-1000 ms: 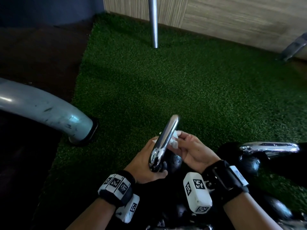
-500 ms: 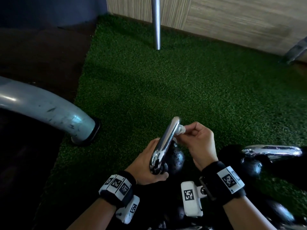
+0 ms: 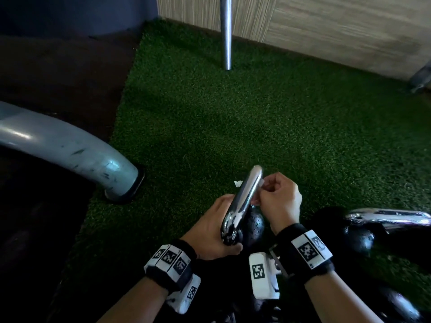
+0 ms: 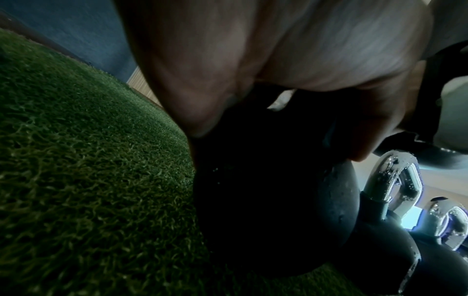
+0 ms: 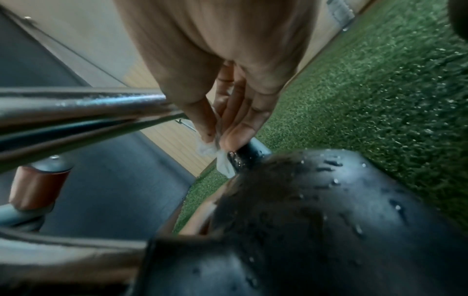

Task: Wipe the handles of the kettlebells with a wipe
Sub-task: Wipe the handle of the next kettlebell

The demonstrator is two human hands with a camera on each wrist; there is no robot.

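Crumpled white wipe (image 5: 211, 147) pinched by right hand (image 3: 279, 201) against smooth chrome handle (image 3: 245, 197).

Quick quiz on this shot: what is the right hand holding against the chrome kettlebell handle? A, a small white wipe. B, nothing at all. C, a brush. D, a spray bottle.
A: the right hand pinches a small white wipe between thumb and fingers, at the chrome handle that the left hand steadies.
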